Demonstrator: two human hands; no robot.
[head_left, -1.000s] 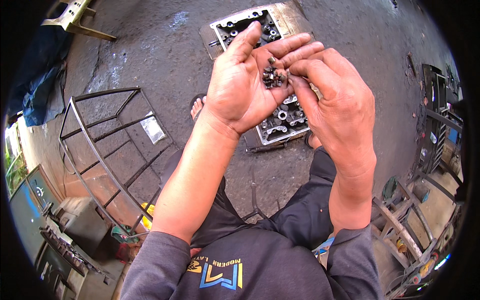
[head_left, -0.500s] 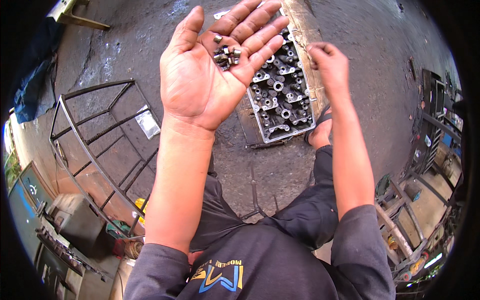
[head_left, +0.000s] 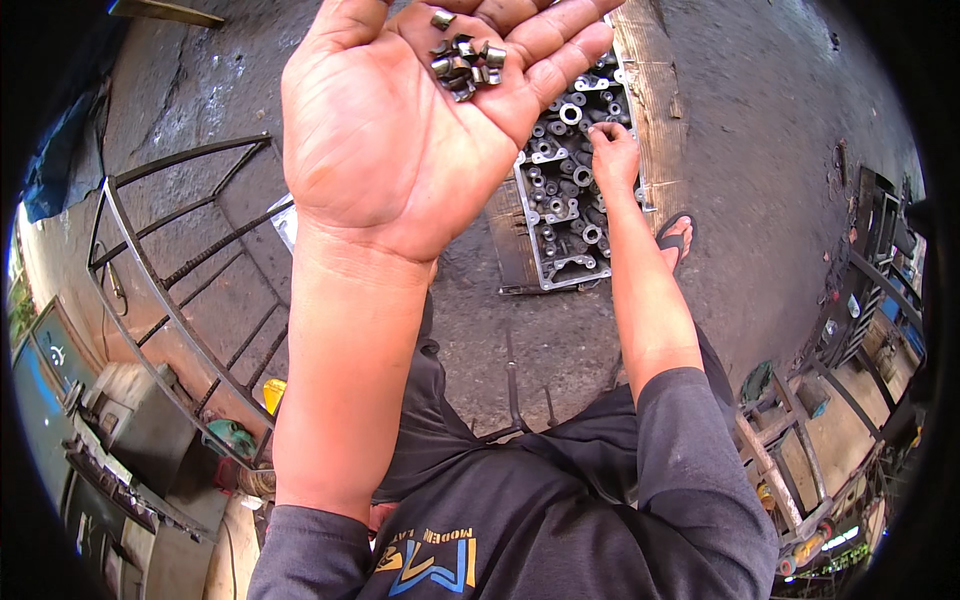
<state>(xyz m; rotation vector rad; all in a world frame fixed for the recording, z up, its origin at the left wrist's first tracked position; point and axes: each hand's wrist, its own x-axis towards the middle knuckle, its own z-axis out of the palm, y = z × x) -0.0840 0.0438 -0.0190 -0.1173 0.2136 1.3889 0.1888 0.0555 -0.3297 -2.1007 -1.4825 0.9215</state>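
Note:
My left hand [head_left: 400, 130] is palm up in the upper middle, its fingers stretched out and cut off by the top edge. A small heap of shiny metal valve collets [head_left: 466, 68] lies in its palm, with one piece [head_left: 442, 19] apart near the finger roots. Beyond it, an engine cylinder head [head_left: 548, 262] with rows of valve springs and round bores lies on the floor. Over the cylinder head's right side is my right hand [head_left: 616, 158], fingers pinched together at the valve gear. What is between those fingertips is too small to make out.
Wooden boards [head_left: 655, 120] lie under the cylinder head. At left stands a black metal frame [head_left: 170, 310]; my sandalled foot [head_left: 678, 240] is right of the head. Metal racks [head_left: 790, 450] stand at right, and a grey box-shaped object [head_left: 135, 415] at lower left.
My right hand has moved left and down onto the cylinder head from the air beside it. The left hand with the collets has come nearer and slightly up in view.

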